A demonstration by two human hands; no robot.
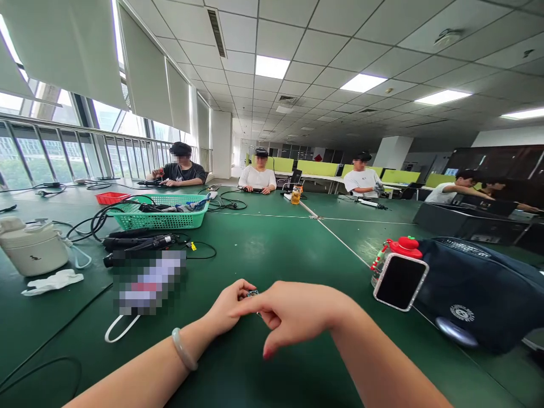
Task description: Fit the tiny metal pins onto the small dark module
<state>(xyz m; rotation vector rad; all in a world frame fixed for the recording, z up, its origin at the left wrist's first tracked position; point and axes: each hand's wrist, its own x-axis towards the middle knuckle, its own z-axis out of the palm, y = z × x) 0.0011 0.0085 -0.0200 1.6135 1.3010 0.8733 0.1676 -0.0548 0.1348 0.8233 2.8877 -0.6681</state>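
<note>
My left hand (229,309), with a pale bangle (184,349) on its wrist, is closed around a small item with a blue, black and silvery pattern (253,293). Most of this item is hidden by fingers, so its kind is unclear. My right hand (297,311) reaches across from the right, its index finger stretched over the left hand beside the item. Its thumb hangs down, apart from the other fingers, and nothing shows in its grasp. The other fingers are partly hidden. Both hands are just above the green tabletop (238,362).
A green basket (161,224) of cables, black devices (136,243), a blurred pouch (151,283) and a cream jug (34,249) lie left. At right are a phone (400,282) leaning on a red-lidded bottle (403,246), and a dark bag (480,289). Several people sit beyond.
</note>
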